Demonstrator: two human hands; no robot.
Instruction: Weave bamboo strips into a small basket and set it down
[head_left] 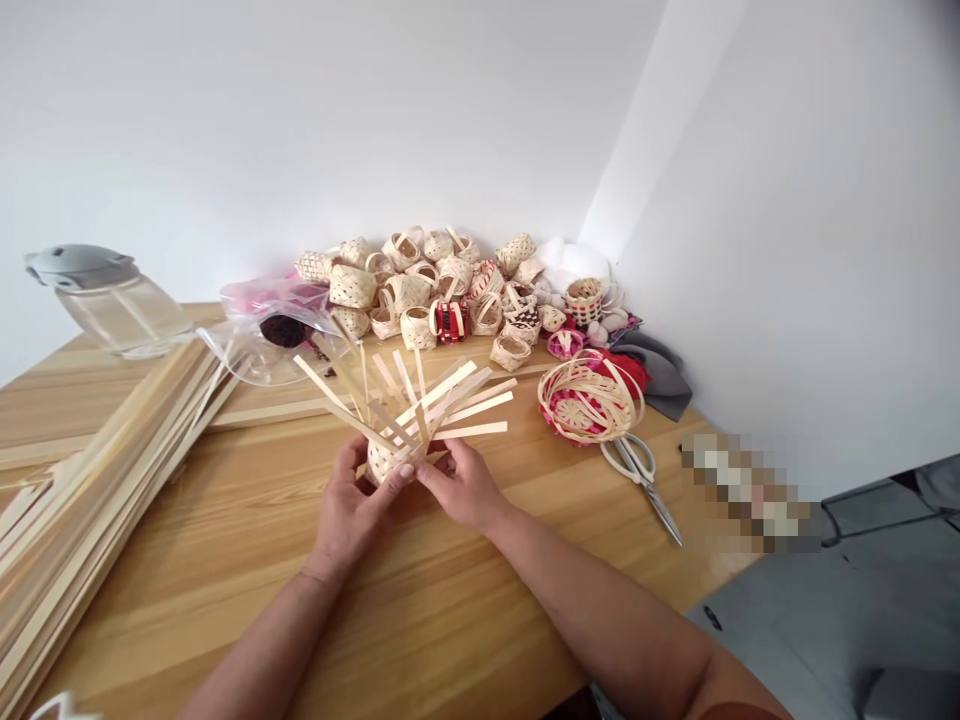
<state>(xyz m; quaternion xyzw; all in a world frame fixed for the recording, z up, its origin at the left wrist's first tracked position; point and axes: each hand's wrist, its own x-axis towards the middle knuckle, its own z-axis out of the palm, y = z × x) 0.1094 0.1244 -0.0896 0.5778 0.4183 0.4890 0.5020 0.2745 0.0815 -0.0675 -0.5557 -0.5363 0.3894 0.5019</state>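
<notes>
A small half-woven basket point(382, 461) of pale flat strips is held between my two hands above the wooden table. Loose strip ends point(469, 405) fan out from its top, up and to the right. My left hand point(364, 500) closes around its left side, with the thumb pressed on the front of the weave. My right hand point(461, 485) pinches at the right edge, where strips come out near the thumb and forefinger. The fingertips behind the basket are hidden.
Long flat strips point(112, 500) lie piled at left, near a glass bottle point(120, 310) and a plastic bag point(274, 340). Several small finished baskets point(409, 290) are heaped against the wall. Right of my hands are a round basket of strips point(589, 400) and scissors point(641, 475).
</notes>
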